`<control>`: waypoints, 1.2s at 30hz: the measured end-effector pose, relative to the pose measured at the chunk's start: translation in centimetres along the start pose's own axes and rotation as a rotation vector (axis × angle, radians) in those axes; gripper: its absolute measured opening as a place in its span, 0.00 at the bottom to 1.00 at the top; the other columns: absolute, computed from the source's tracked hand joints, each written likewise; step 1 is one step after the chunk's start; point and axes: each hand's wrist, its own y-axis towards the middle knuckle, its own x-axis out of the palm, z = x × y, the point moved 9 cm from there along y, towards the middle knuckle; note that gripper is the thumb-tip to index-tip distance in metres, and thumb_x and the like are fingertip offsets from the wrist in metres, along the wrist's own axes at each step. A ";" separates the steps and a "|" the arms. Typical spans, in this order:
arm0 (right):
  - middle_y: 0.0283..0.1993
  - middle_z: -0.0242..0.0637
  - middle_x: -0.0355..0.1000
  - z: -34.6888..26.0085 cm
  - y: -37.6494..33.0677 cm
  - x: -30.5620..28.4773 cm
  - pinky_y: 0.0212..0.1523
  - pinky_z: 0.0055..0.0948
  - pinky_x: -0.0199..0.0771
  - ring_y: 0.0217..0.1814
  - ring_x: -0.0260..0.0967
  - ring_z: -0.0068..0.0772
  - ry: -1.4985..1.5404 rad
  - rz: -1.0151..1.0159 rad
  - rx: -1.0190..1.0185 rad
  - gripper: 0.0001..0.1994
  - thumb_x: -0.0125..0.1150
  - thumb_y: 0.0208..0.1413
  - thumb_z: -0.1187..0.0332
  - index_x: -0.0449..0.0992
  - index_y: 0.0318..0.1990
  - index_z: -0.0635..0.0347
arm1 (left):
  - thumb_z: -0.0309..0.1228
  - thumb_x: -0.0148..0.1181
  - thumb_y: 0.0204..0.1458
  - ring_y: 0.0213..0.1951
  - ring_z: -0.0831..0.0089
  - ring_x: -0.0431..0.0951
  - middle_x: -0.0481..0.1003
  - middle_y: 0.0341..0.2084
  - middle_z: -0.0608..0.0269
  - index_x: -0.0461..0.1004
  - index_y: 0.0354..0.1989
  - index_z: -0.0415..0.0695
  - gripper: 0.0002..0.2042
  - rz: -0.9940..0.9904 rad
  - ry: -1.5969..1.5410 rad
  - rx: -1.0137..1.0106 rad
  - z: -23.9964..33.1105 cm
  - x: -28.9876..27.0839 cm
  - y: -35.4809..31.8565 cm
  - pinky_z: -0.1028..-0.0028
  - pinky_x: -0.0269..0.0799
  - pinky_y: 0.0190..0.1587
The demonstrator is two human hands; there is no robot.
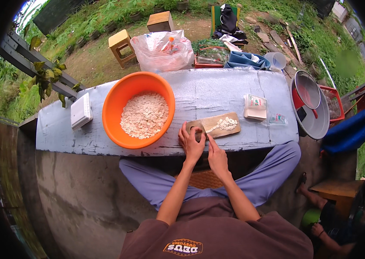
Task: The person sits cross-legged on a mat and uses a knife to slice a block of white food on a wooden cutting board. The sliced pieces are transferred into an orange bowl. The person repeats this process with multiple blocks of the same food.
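Observation:
A wooden cutting board (235, 127) lies near the table's front edge, with small white chopped pieces (226, 124) heaped on its right half. My right hand (217, 157) is closed round a knife (204, 130), its blade pointing away over the board. Just left of the blade, my left hand (192, 143) is curled at the board's left end, thumb and fingers drawn together; what they pinch is too small and covered to make out. To the left stands a large orange basin (110, 108) holding many flat, pale pieces (144, 115).
A white lidded box (81, 111) sits at the table's left. Right of the board are a white packet (255, 107) and a clear plastic bag (278, 119). A plastic bag (161, 52), stools and metal basins (315, 121) surround the table. Another person's hand (317, 229) shows lower right.

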 end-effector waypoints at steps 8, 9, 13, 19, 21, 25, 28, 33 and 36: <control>0.28 0.61 0.71 0.1 1.6 -1.1 0.33 0.49 0.69 0.30 0.73 0.62 0.165 0.120 -0.069 0.19 0.46 0.70 0.61 0.70 0.64 0.49 | 0.36 0.69 0.49 0.69 0.47 0.52 0.56 0.69 0.48 0.82 0.34 0.51 0.07 0.051 -0.081 0.046 0.2 -0.7 -0.1 0.52 0.49 0.69; 0.28 0.61 0.72 0.4 1.6 -1.7 0.35 0.52 0.69 0.32 0.73 0.63 0.159 0.116 -0.054 0.19 0.45 0.70 0.60 0.70 0.65 0.47 | 0.36 0.70 0.49 0.68 0.48 0.52 0.56 0.69 0.48 0.82 0.34 0.51 0.07 0.054 -0.074 0.044 0.2 -0.8 -0.1 0.53 0.49 0.69; 0.29 0.61 0.74 1.7 1.4 -3.5 0.39 0.58 0.69 0.36 0.74 0.67 0.131 0.085 -0.025 0.20 0.43 0.70 0.58 0.68 0.67 0.44 | 0.37 0.70 0.50 0.68 0.48 0.53 0.57 0.68 0.47 0.84 0.34 0.51 0.06 0.069 -0.068 0.043 0.3 -0.9 -0.2 0.53 0.49 0.69; 0.30 0.61 0.74 3.1 1.4 -2.9 0.40 0.59 0.71 0.38 0.74 0.69 0.082 0.098 -0.027 0.21 0.43 0.70 0.59 0.66 0.68 0.41 | 0.39 0.69 0.50 0.70 0.51 0.52 0.58 0.68 0.50 0.86 0.34 0.55 0.06 0.053 0.036 0.052 2.2 -0.2 0.4 0.53 0.45 0.71; 0.30 0.61 0.75 3.1 1.2 -2.6 0.41 0.59 0.71 0.38 0.74 0.69 0.107 0.091 0.019 0.21 0.43 0.70 0.59 0.66 0.68 0.41 | 0.39 0.69 0.51 0.71 0.53 0.52 0.59 0.68 0.51 0.86 0.36 0.57 0.06 0.022 0.115 0.066 2.9 0.2 0.5 0.52 0.43 0.71; 0.31 0.61 0.75 2.6 1.2 -2.4 0.41 0.57 0.72 0.39 0.74 0.69 0.157 0.066 0.008 0.21 0.43 0.70 0.59 0.67 0.68 0.41 | 0.41 0.68 0.50 0.72 0.53 0.51 0.61 0.68 0.51 0.83 0.47 0.56 0.15 -0.069 0.184 0.197 3.0 1.1 0.8 0.51 0.40 0.71; 0.29 0.60 0.74 3.1 1.3 -3.2 0.39 0.55 0.71 0.37 0.74 0.67 0.215 0.073 0.008 0.20 0.43 0.70 0.59 0.67 0.67 0.42 | 0.43 0.69 0.48 0.72 0.53 0.51 0.60 0.68 0.51 0.74 0.60 0.51 0.28 -0.182 0.207 0.307 4.4 0.7 0.9 0.51 0.40 0.71; 0.25 0.57 0.71 2.9 0.8 -4.4 0.35 0.51 0.69 0.31 0.73 0.62 0.290 0.159 -0.048 0.19 0.45 0.70 0.60 0.69 0.66 0.44 | 0.45 0.73 0.41 0.68 0.53 0.57 0.63 0.64 0.52 0.61 0.69 0.45 0.44 -0.360 0.313 0.391 4.4 0.1 2.1 0.54 0.47 0.69; 0.24 0.55 0.70 2.7 0.7 -5.0 0.34 0.47 0.70 0.29 0.74 0.58 0.317 0.157 -0.033 0.19 0.46 0.70 0.61 0.71 0.65 0.48 | 0.45 0.74 0.35 0.61 0.52 0.62 0.66 0.58 0.52 0.62 0.67 0.43 0.47 -0.415 0.301 0.429 4.9 -0.1 2.8 0.55 0.54 0.65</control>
